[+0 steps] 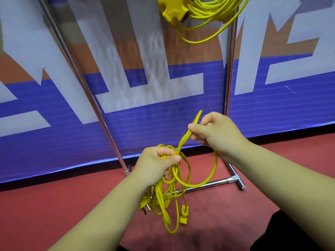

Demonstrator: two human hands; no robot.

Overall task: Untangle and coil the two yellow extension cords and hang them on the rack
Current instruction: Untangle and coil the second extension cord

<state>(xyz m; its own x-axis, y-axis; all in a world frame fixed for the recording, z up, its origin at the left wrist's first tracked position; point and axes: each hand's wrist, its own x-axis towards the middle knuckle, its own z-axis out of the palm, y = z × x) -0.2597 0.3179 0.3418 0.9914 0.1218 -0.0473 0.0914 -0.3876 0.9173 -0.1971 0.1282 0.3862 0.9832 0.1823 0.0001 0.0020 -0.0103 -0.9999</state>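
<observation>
Down before the rack (233, 178), I am coiling the second cord (158, 194). My left grip (157, 162) is clutching the gathered loops, and my right grip (215, 131) is pinching a doubled length raised above them. I am judging that this length wants laying into the bundle next. The first cord (208, 11) is hanging overhead, while the dangling plug (145, 207) and socket (184, 215) may snag.

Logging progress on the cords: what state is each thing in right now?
First cord, coiled, hanging up high.
Second cord, loose loops dangling, not yet hung.
Left hand, grips the gathered loops.
Right hand, pinches a raised loop.
Rack, upright on the floor.
</observation>
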